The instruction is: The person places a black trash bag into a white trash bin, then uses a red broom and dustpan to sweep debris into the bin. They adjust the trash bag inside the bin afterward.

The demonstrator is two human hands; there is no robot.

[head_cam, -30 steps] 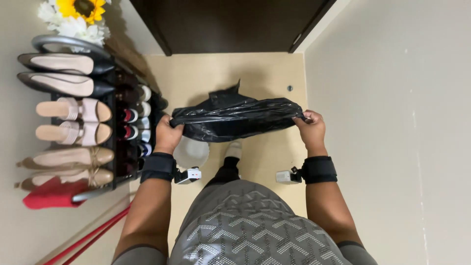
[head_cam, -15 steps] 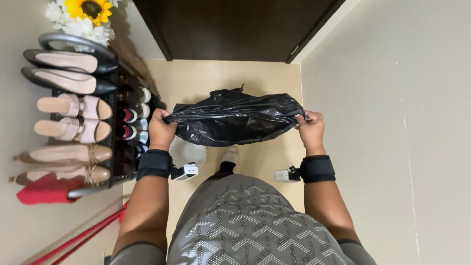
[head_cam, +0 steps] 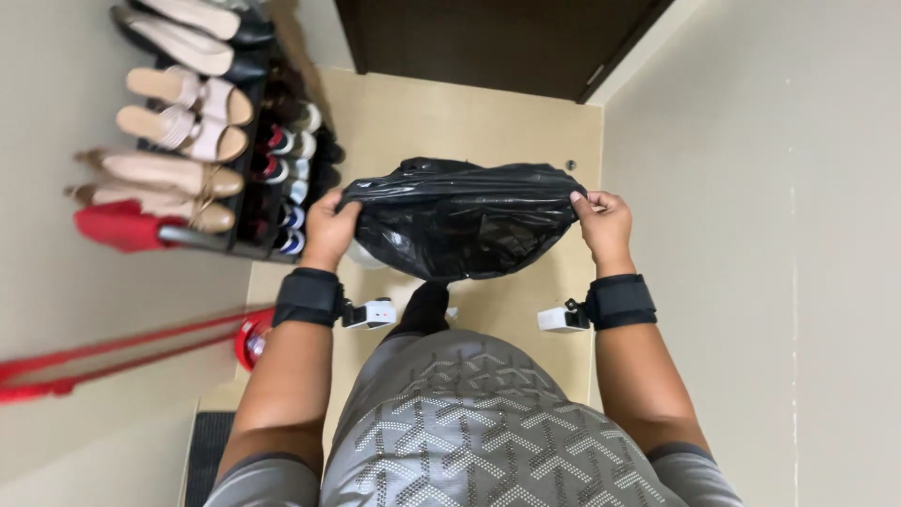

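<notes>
A black plastic bag [head_cam: 460, 221] is stretched out between both my hands in front of my waist. My left hand [head_cam: 328, 230] pinches its left rim and my right hand [head_cam: 603, 223] grips its right rim. The bag hangs slack below the rim and its mouth looks partly spread. Each wrist wears a black band with a small white device. Below the bag I see my grey patterned top and one dark-socked foot.
A shoe rack [head_cam: 253, 160] full of several pairs of shoes stands against the left wall. A red long-handled tool [head_cam: 122, 352] leans at lower left. A dark wooden door [head_cam: 497, 42] closes the narrow beige-floored entry ahead; a plain wall runs along the right.
The bag has been pulled wider and now hangs lower and deeper between my hands. My view has tilted down, so the shoe rack sits higher in the picture.
</notes>
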